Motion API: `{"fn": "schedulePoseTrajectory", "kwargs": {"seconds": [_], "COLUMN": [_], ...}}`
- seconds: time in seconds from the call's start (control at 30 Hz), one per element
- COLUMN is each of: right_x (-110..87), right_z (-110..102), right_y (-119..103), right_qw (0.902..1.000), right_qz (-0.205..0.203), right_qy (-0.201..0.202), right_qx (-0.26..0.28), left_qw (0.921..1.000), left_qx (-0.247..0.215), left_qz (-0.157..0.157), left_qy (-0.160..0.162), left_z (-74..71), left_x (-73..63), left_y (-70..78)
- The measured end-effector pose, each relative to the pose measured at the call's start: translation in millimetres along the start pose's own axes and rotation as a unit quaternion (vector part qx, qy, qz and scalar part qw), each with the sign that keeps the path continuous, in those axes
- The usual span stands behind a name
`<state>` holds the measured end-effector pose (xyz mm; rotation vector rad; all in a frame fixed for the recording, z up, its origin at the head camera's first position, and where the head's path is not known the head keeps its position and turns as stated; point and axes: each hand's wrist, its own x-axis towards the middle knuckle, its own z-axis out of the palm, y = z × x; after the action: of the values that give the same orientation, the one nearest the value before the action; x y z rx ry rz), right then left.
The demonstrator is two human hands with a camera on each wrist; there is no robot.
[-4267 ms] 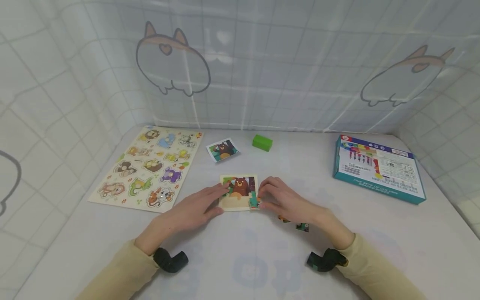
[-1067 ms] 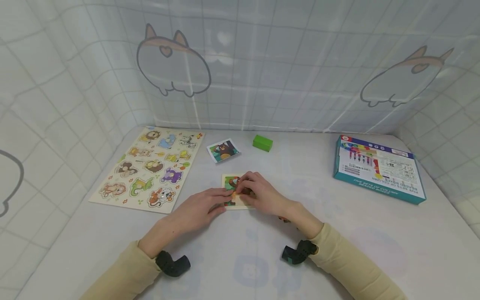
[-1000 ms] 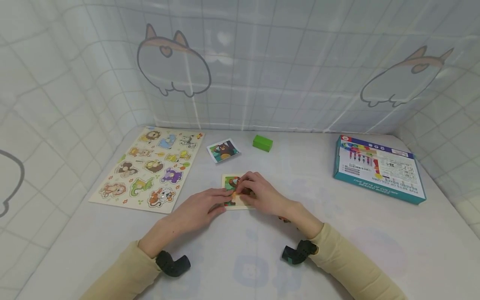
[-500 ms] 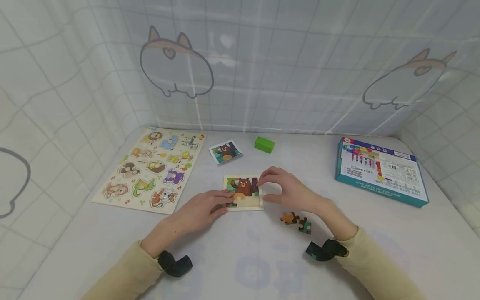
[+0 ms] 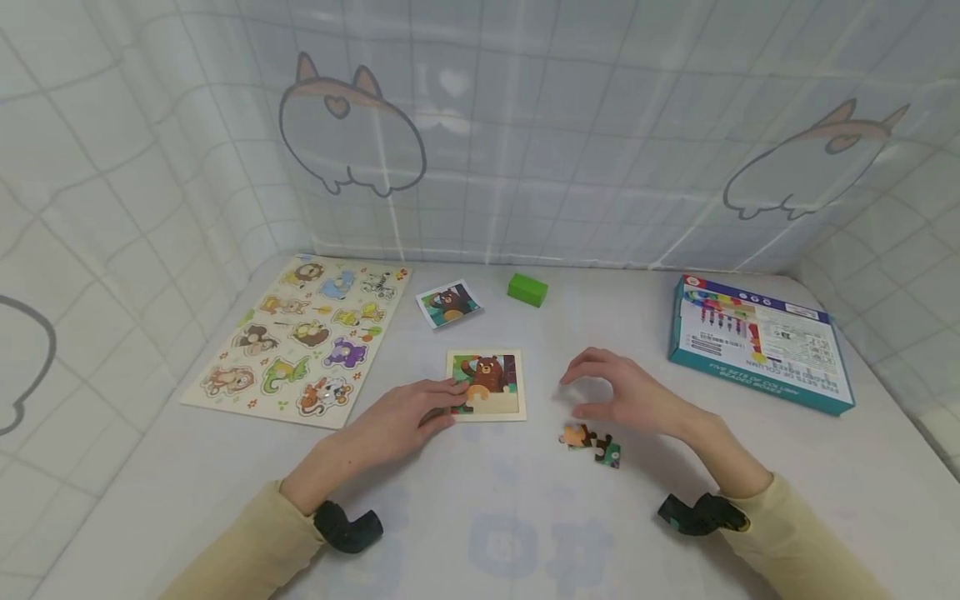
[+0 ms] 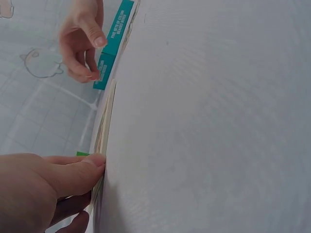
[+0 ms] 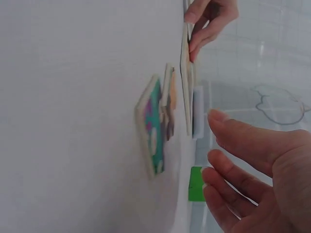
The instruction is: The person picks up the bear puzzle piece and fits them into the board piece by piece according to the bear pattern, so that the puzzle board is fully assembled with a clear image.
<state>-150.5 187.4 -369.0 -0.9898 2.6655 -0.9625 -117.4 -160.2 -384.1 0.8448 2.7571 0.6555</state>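
A small wooden jigsaw puzzle tray point(image 5: 522, 385) with a brown bear picture lies flat in the middle of the table. Bare wood shows in its lower right part. My left hand point(image 5: 405, 413) holds the tray's left end, fingers over the picture and thumb at the near edge. My right hand point(image 5: 628, 395) hovers to the right of the tray, fingers bent and apart, nothing between them. Just below it lie two loose jigsaw pieces: an orange one point(image 5: 576, 436) and a green and brown one point(image 7: 154, 127) nearer me.
A picture card point(image 5: 448, 303) of the same bear and a green block point(image 5: 527, 290) lie behind the tray. An animal peg puzzle board point(image 5: 300, 337) is on the left. A teal-edged toy box point(image 5: 761, 343) stands at the right, before the curtain-like backdrop point(image 5: 570, 142).
A jigsaw piece held by my right hand has gone into the tray's lower left corner. That hand has let go and moved right, over the loose pieces. My left hand stays at the tray.
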Motion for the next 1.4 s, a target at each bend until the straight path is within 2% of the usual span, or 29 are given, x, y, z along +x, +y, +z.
{"fn": "schedulePoseTrajectory", "kwargs": {"seconds": [0.3,0.57,0.7,0.97,1.27,1.4], "right_x": [-6.9,-8.4,-9.0,-8.4,-7.5,-7.8], "right_z": [3,7,9,10,9,8], "right_y": [13,16,17,19,19,18], "right_qw": [0.9999,0.998,0.9971,0.9967,0.9981,0.9987], "right_qz": [-0.012,-0.006,-0.006,-0.003,-0.023,-0.018], "right_qy": [-0.005,-0.057,-0.069,-0.071,-0.053,-0.044], "right_qx": [-0.007,0.027,0.032,0.04,0.021,0.018], "left_qw": [0.9999,0.9999,0.9999,0.9999,0.9998,0.9998], "left_qx": [-0.009,-0.009,-0.01,-0.012,-0.013,-0.01], "left_qz": [0.005,0.004,0.01,0.012,0.015,0.015], "left_qy": [0.003,-0.001,0.002,0.003,0.009,0.008], "left_z": [0.2,-0.5,-0.5,-0.9,0.0,0.0], "left_x": [-0.4,-0.9,-1.2,-1.9,-2.4,-1.7], "left_y": [-2.1,-2.8,-3.0,-3.2,-4.4,-4.6]}}
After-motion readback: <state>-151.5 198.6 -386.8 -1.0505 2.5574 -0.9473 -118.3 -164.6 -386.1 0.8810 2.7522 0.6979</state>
